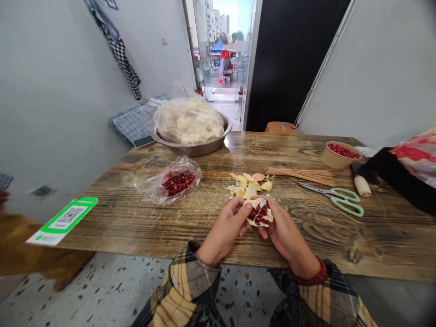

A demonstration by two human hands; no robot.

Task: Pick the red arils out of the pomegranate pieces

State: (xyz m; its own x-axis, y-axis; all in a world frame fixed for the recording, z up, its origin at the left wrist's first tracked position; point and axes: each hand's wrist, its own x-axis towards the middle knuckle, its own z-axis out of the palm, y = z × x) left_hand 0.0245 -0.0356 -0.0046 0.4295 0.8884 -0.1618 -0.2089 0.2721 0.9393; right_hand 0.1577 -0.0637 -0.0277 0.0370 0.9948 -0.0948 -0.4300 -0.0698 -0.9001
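Observation:
A partly peeled piece of pomegranate (pixel 260 213) is held between my two hands above the near side of the wooden table, its dark red seeds facing up within pale rind. My left hand (pixel 231 223) grips its left side, the thumb pressed along the edge. Around the right side curl the fingers of my right hand (pixel 279 226); some fingertips are hidden beneath the fruit. Just beyond my hands lies a heap of yellow and white peel scraps (pixel 250 183).
Scissors with green handles (pixel 347 201) and thin wooden sticks (pixel 301 175) lie to the right. Farther back stands a paper bowl (pixel 332 158) of red seeds. Leftward are a plastic bag of seeds (pixel 179 181), a metal basin (pixel 200 149) and a QR card (pixel 66 218). Someone's leg (pixel 30 250) shows at left.

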